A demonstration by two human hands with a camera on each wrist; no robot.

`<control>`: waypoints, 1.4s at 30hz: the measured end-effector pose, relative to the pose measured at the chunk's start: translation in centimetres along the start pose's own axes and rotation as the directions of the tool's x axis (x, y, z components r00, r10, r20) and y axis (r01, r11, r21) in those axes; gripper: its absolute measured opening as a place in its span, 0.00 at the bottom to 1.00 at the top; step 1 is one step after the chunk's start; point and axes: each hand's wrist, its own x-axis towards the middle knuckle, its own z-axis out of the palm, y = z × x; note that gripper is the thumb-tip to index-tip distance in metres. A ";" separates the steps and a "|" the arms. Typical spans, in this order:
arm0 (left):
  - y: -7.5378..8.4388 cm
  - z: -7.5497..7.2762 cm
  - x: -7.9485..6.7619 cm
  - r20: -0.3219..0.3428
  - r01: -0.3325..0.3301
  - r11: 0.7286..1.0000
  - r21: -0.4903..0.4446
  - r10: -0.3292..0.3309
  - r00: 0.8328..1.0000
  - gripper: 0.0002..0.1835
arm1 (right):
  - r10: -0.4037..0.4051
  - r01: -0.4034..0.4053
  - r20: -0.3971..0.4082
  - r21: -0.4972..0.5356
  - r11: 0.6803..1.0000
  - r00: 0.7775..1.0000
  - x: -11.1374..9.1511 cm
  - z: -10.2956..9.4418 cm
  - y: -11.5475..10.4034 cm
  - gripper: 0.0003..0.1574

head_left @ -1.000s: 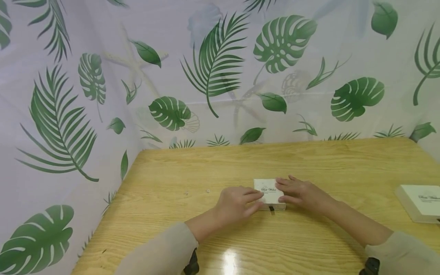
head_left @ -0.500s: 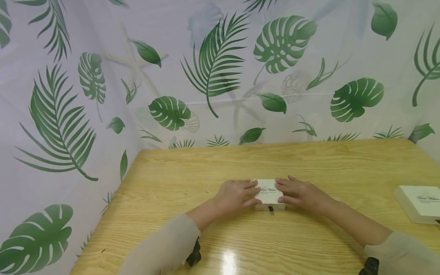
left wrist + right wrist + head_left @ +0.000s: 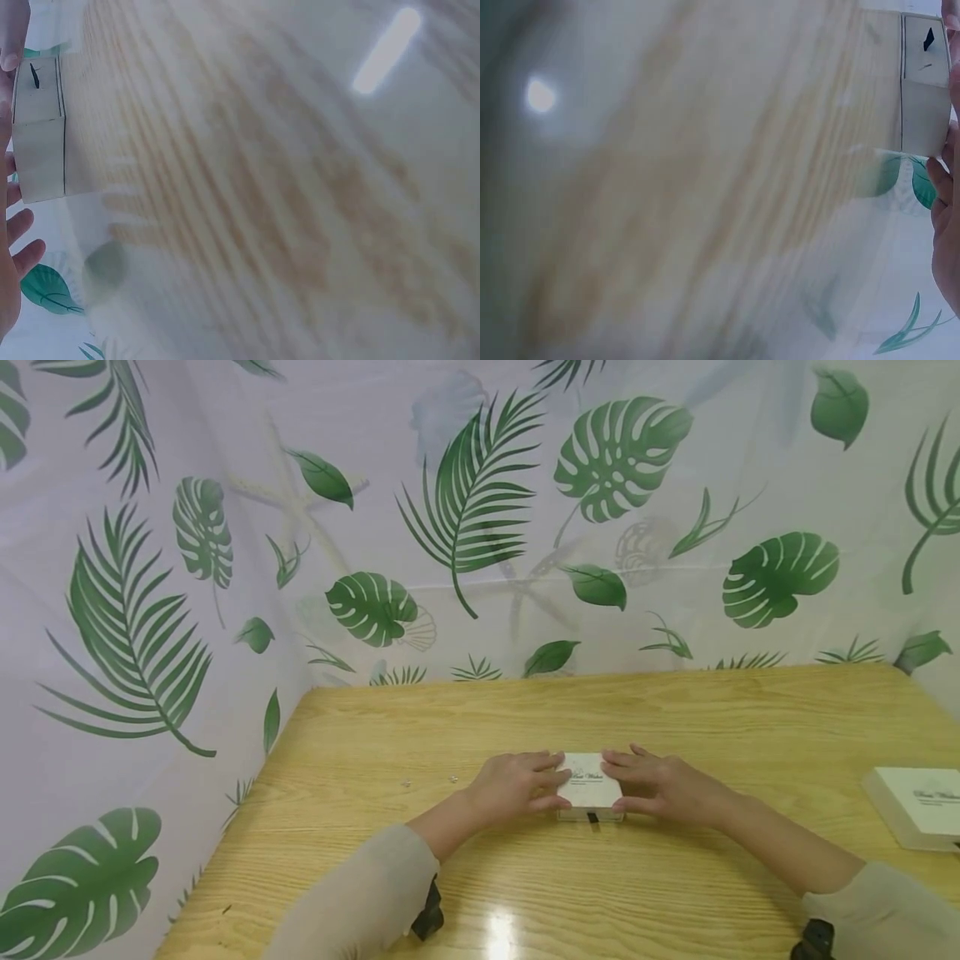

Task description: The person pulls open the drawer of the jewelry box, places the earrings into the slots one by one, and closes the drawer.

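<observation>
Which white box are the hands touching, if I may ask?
The central white box: the left hand and right hand touch it, while the right-edge white box lies apart from both.

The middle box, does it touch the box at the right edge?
Apart. The head view plainly shows table between the middle box and the right-edge box.

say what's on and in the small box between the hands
"Best Wishes" lettering tops the small white box; the left hand and right hand touch its edges. Its closed cover hides any contents.
</observation>
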 end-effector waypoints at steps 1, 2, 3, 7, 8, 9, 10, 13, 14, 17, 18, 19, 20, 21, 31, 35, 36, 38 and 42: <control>0.0 0.1 0.0 -0.007 -0.006 1.000 -0.001 0.006 1.000 0.24 | 0.009 -0.009 0.007 0.001 1.000 1.000 0.0 0.0 0.0 0.35; -0.1 0.2 0.0 -0.016 -0.014 1.000 -0.009 0.014 1.000 0.24 | 0.010 -0.010 0.009 -0.003 1.000 1.000 0.0 -0.1 -0.1 0.35; -0.1 0.3 -0.1 -0.027 -0.024 1.000 -0.018 0.024 0.999 0.24 | 0.008 -0.008 0.009 -0.011 1.000 1.000 0.0 -0.1 -0.1 0.35; -0.2 0.6 0.0 -0.044 -0.040 0.997 -0.070 0.037 0.998 0.25 | -0.036 0.035 -0.011 -0.054 0.998 0.999 0.2 -0.3 -0.2 0.34; -0.2 0.6 0.0 -0.037 -0.037 0.995 -0.089 0.034 0.999 0.26 | -0.051 0.050 -0.017 -0.070 0.996 0.999 0.2 -0.4 -0.2 0.34; -0.3 0.7 0.1 -0.025 -0.031 0.995 -0.096 0.028 0.999 0.26 | -0.066 0.064 -0.021 -0.079 0.995 0.998 0.3 -0.5 -0.1 0.33; -0.4 0.7 0.2 -0.013 -0.024 0.995 -0.102 0.022 1.000 0.26 | -0.076 0.074 -0.022 -0.087 0.993 0.997 0.5 -0.6 -0.1 0.33; -0.7 0.8 0.5 0.005 -0.015 0.994 -0.107 0.016 1.000 0.26 | -0.079 0.078 -0.008 -0.097 0.992 0.997 0.8 -0.8 0.2 0.33; -0.7 0.9 0.7 0.007 -0.016 0.994 -0.109 0.017 1.000 0.26 | -0.080 0.079 -0.006 -0.095 0.992 0.997 0.9 -0.9 0.3 0.33; -0.9 0.8 1.0 0.019 -0.016 0.994 -0.111 0.018 1.000 0.26 | -0.085 0.085 -0.002 -0.094 0.992 0.996 1.1 -1.0 0.6 0.32; -1.0 0.8 1.2 0.032 -0.009 0.994 -0.111 0.012 0.999 0.26 | -0.091 0.090 -0.004 -0.095 0.991 0.996 1.1 -1.1 0.7 0.32; -1.0 0.8 1.3 0.049 0.000 0.994 -0.112 0.006 0.999 0.26 | -0.104 0.103 -0.009 -0.099 0.990 0.994 1.2 -1.1 0.9 0.32; -1.0 0.7 1.4 0.067 0.007 0.994 -0.108 0.000 0.998 0.26 | -0.109 0.107 -0.010 -0.099 0.989 0.994 1.3 -1.0 1.0 0.32; -1.1 0.7 1.5 0.084 0.015 0.994 -0.105 -0.006 0.996 0.27 | -0.113 0.112 -0.008 -0.099 0.989 0.994 1.4 -1.0 1.1 0.32; -2.0 1.0 2.5 0.150 0.062 0.990 -0.130 -0.042 0.988 0.27 | 0.042 -0.037 0.106 -0.047 0.998 0.994 2.2 -1.2 1.8 0.32; -2.5 0.9 2.9 0.204 0.094 0.986 -0.141 -0.064 0.977 0.27 | 0.082 -0.077 0.122 -0.041 0.996 0.989 2.5 -1.2 1.9 0.33; -2.6 0.9 3.0 0.221 0.112 0.982 -0.150 -0.078 0.972 0.27 | 0.091 -0.087 0.127 -0.038 0.995 0.988 2.6 -1.3 2.0 0.33; -2.8 0.9 3.2 0.259 0.160 0.972 -0.173 -0.112 0.959 0.28 | 0.109 -0.106 0.147 -0.027 0.994 0.983 3.0 -1.4 2.1 0.33; -3.2 1.2 3.4 0.315 0.260 0.935 -0.241 -0.178 0.932 0.29 | 0.147 -0.145 0.188 -0.025 0.989 0.971 3.5 -1.6 2.5 0.34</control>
